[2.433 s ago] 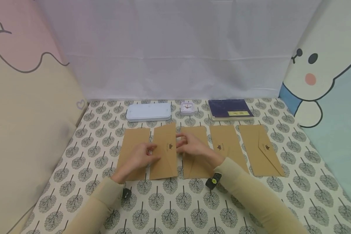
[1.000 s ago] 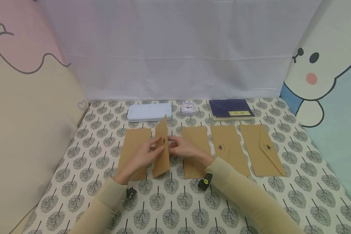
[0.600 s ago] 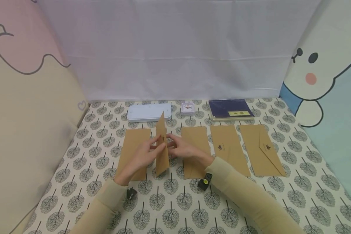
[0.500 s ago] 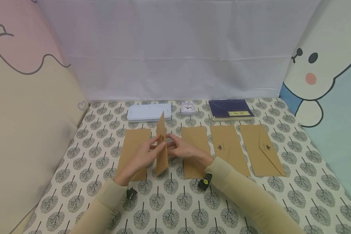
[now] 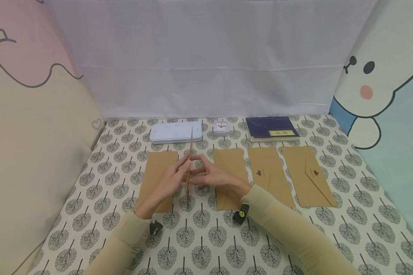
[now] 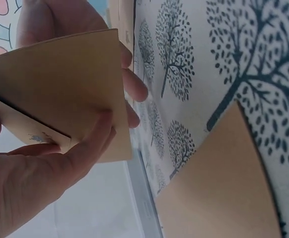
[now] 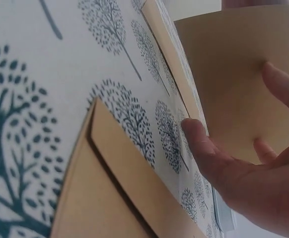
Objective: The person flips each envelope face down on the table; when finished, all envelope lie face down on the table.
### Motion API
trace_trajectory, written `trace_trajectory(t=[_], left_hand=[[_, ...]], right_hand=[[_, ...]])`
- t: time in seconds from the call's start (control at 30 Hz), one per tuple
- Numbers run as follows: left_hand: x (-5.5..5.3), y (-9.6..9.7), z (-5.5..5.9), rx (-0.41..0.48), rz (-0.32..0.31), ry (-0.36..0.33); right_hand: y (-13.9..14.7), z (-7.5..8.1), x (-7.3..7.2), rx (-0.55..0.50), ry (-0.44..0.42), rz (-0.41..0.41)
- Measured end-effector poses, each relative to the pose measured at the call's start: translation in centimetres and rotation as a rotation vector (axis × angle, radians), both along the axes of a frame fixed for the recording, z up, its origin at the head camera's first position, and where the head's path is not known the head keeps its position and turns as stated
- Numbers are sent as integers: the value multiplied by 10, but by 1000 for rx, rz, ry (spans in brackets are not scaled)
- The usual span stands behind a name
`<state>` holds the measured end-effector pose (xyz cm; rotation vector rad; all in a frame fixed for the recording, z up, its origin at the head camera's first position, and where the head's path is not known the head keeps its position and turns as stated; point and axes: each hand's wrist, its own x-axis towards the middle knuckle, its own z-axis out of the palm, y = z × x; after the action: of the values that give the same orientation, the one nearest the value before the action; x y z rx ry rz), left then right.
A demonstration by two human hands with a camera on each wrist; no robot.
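A brown paper envelope (image 5: 191,143) is held upright above the cloth, nearly edge-on in the head view, between both hands. My left hand (image 5: 168,179) holds it from the left. In the left wrist view, my left fingers (image 6: 92,141) touch the side with the pointed flap and small print. From the right, my right hand (image 5: 213,173) holds the other face. In the right wrist view its fingertips (image 7: 278,82) rest on the plain face, while another finger reaches below. Flat beside the hands lie an envelope (image 5: 156,164) on the left and another (image 5: 228,160) on the right.
Farther right lie two more envelopes, one crown-printed (image 5: 270,172) and one with a slanted flap (image 5: 308,175). Behind the row are a pale tin box (image 5: 175,131), a small clock (image 5: 221,128) and a dark blue book (image 5: 270,127). A tree-patterned cloth (image 5: 199,244) covers the table.
The envelope between my hands has been lifted from lying nearly flat and turned until almost edge-on. My right hand has shifted a little left with it. The other envelopes stay in place.
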<state>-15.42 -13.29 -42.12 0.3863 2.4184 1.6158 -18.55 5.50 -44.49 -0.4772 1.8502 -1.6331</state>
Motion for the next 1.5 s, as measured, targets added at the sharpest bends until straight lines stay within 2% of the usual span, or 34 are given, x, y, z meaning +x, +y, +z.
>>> trace_trajectory(t=[0.17,0.33,0.5,0.63,0.8,0.93,1.13,1.3,1.5], left_hand=[[0,-1,1,132,3,-24],[1,-4,0,280,36,-25],[3,-8,1,316,83,14],[5,-14,2,280,137,23],[5,-22,-1,207,184,20],[4,-25,-4,182,191,26],[2,-27,-9,153,186,27],[0,-28,-15,95,177,39],[0,-31,-17,14,151,3]], right_hand=[[0,-1,0,-20,-4,-30],[0,0,1,-1,11,-38],[2,1,2,113,74,-56],[1,1,2,178,103,-80],[4,2,3,275,190,-76],[9,2,2,345,251,-77],[13,3,1,417,308,-80],[15,2,1,477,342,-88],[15,-1,0,579,412,-101]])
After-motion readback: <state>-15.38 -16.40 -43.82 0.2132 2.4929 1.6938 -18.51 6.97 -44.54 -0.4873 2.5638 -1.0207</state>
